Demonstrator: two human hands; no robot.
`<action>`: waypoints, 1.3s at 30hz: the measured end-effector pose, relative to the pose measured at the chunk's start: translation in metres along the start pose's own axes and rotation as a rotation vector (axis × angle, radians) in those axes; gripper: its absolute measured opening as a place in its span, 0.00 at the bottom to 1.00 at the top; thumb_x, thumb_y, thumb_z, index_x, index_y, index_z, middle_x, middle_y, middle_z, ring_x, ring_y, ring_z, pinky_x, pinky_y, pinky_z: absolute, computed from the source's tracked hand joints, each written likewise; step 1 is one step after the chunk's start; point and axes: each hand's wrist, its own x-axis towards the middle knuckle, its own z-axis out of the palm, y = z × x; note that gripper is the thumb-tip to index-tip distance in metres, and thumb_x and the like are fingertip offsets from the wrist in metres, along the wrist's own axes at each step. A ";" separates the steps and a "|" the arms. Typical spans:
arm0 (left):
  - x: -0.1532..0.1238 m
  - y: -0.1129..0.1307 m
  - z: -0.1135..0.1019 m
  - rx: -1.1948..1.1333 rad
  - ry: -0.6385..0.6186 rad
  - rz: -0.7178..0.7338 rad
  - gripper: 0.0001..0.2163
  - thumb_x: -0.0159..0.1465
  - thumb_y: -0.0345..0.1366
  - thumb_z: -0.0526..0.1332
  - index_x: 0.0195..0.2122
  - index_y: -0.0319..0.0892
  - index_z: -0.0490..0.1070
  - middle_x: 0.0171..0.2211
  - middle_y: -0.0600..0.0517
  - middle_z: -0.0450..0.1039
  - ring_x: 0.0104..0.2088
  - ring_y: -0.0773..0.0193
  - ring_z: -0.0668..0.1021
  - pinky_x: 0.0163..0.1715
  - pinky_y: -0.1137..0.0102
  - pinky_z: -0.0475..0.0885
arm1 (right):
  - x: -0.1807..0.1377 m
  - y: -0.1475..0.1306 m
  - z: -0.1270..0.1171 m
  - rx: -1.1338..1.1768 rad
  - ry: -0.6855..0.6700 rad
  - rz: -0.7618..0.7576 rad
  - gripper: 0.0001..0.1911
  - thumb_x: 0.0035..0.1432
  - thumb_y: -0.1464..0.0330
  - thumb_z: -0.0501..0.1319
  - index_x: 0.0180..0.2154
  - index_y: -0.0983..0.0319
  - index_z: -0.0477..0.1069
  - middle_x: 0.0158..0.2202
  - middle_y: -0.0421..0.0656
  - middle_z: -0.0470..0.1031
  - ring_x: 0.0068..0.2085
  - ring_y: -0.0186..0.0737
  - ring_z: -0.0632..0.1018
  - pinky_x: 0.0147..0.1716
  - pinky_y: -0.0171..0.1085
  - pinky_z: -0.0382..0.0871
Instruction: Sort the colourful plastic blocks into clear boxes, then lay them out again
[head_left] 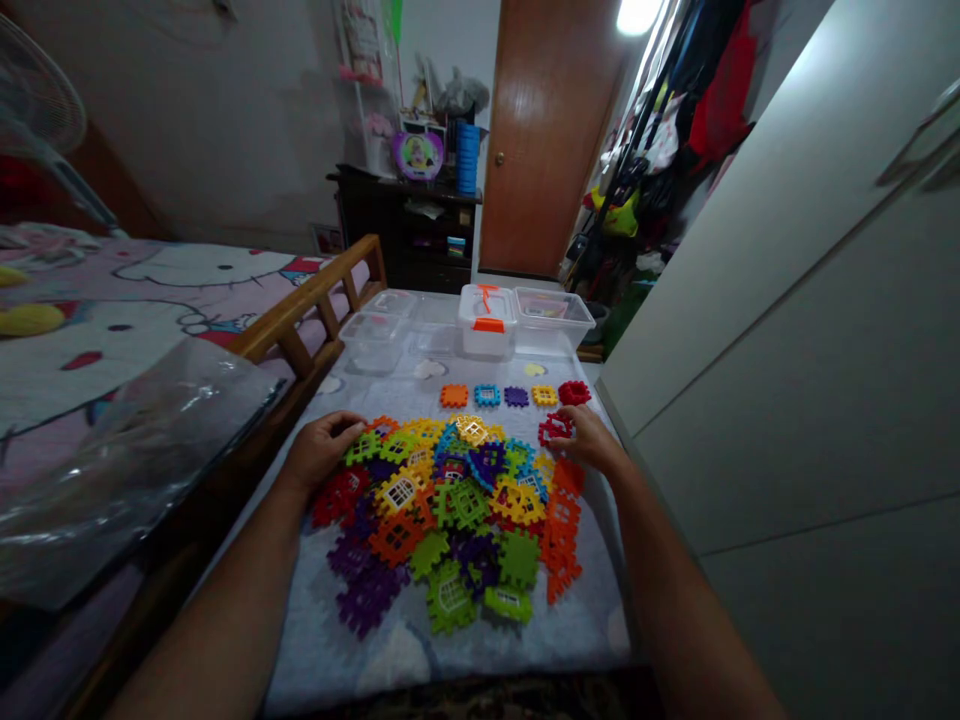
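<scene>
A heap of plastic interlocking building tiles (465,500) in green, purple, yellow, orange, blue and red covers the middle of the cloth. My right hand (589,438), at the heap's far right corner, has its fingers closed on a red window tile (553,430). At the far left edge of the heap rests my left hand (326,450), fingers loosely bent and apart, beside a green window tile (363,447). Behind the heap runs a row of separate tiles: orange (454,396), blue (487,395), purple (516,397), yellow (544,396) and a red stack (574,392).
Clear plastic boxes (551,320) and a lidded box with orange clips (487,335) stand at the table's far end. A wooden bed rail (307,300) and a plastic bag (135,450) lie along the left. A white cabinet (810,400) borders the right side.
</scene>
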 end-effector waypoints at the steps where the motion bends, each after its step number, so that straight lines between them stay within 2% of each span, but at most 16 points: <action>1: 0.000 -0.001 0.000 -0.002 -0.001 0.000 0.17 0.55 0.51 0.63 0.35 0.42 0.78 0.32 0.51 0.80 0.33 0.58 0.80 0.35 0.70 0.73 | 0.001 -0.001 0.003 -0.022 -0.023 -0.003 0.24 0.48 0.65 0.71 0.48 0.60 0.74 0.46 0.48 0.73 0.48 0.48 0.74 0.48 0.42 0.68; 5: 0.001 -0.003 0.001 0.008 0.004 0.015 0.18 0.55 0.51 0.63 0.35 0.42 0.78 0.33 0.50 0.80 0.35 0.57 0.80 0.37 0.69 0.74 | 0.002 -0.007 0.009 -0.114 -0.104 0.023 0.27 0.48 0.63 0.70 0.51 0.62 0.73 0.49 0.50 0.72 0.51 0.49 0.73 0.50 0.40 0.66; 9: 0.000 0.000 0.000 0.020 0.007 -0.003 0.18 0.54 0.52 0.62 0.34 0.42 0.78 0.33 0.51 0.80 0.35 0.57 0.80 0.37 0.69 0.73 | 0.004 -0.012 0.004 -0.132 -0.153 0.034 0.31 0.49 0.61 0.70 0.54 0.62 0.72 0.51 0.51 0.71 0.52 0.50 0.72 0.50 0.38 0.65; 16: -0.001 0.004 -0.001 0.030 0.004 -0.012 0.19 0.53 0.52 0.62 0.34 0.42 0.78 0.33 0.51 0.80 0.35 0.57 0.80 0.38 0.68 0.73 | 0.006 -0.011 0.003 -0.143 -0.152 -0.024 0.20 0.49 0.64 0.69 0.45 0.61 0.76 0.46 0.50 0.73 0.47 0.48 0.73 0.46 0.39 0.65; 24: 0.001 0.001 -0.001 0.014 0.001 -0.009 0.19 0.53 0.53 0.63 0.34 0.42 0.78 0.33 0.50 0.80 0.35 0.57 0.80 0.37 0.69 0.74 | 0.008 -0.008 0.007 -0.160 -0.122 -0.047 0.15 0.47 0.65 0.70 0.38 0.62 0.76 0.41 0.47 0.73 0.42 0.44 0.72 0.41 0.37 0.64; 32: 0.001 0.000 -0.001 0.010 -0.024 -0.037 0.19 0.53 0.53 0.64 0.35 0.42 0.78 0.33 0.50 0.81 0.34 0.57 0.80 0.34 0.70 0.74 | 0.010 -0.014 0.003 -0.238 -0.176 -0.069 0.14 0.50 0.63 0.68 0.39 0.62 0.76 0.41 0.47 0.72 0.41 0.43 0.72 0.39 0.36 0.63; 36: 0.001 0.001 -0.002 0.023 -0.018 -0.026 0.19 0.53 0.54 0.63 0.35 0.43 0.78 0.34 0.50 0.81 0.35 0.56 0.80 0.36 0.69 0.74 | 0.007 -0.017 0.004 -0.245 -0.135 -0.081 0.14 0.48 0.63 0.68 0.38 0.62 0.76 0.40 0.47 0.73 0.40 0.43 0.72 0.39 0.37 0.63; 39: 0.000 0.004 -0.003 0.040 -0.007 -0.020 0.19 0.53 0.54 0.63 0.34 0.43 0.78 0.33 0.50 0.81 0.36 0.55 0.80 0.39 0.68 0.74 | 0.011 -0.006 -0.002 -0.203 -0.030 -0.103 0.18 0.49 0.64 0.68 0.43 0.61 0.75 0.44 0.48 0.73 0.44 0.45 0.72 0.43 0.39 0.65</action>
